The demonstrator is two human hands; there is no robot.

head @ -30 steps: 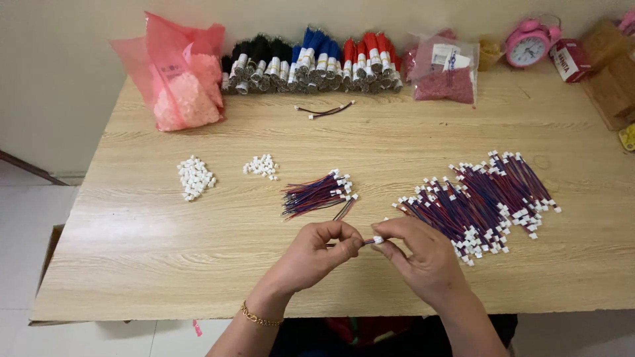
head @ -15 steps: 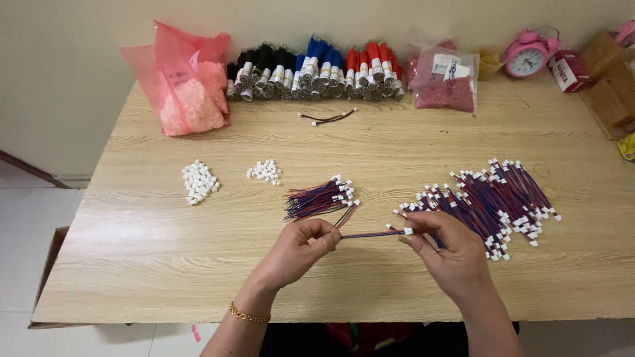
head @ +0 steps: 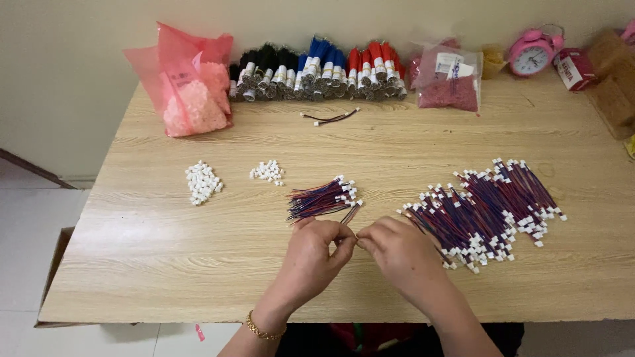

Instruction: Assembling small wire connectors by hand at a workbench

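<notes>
Both hands meet over the desk [head: 165,264], left hand [head: 316,248] and right hand [head: 397,250] each in a closed grip on a thin wire [head: 349,215], with the wire pile [head: 486,208] at three o'clock.

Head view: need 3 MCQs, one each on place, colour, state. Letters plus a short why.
1. Where does the big pile of finished wires lie?
A. right of the hands
B. left of the hands
C. on the floor

2. What colour is the alarm clock?
A. green
B. pink
C. black

3. How do the left hand and right hand stand?
A. flat on the table
B. far apart
C. fingertips together

Answers:
1 A, it spreads over the table on the right.
2 B, its case is pink.
3 C, the fingertips meet just below the small wire bundle.
</notes>
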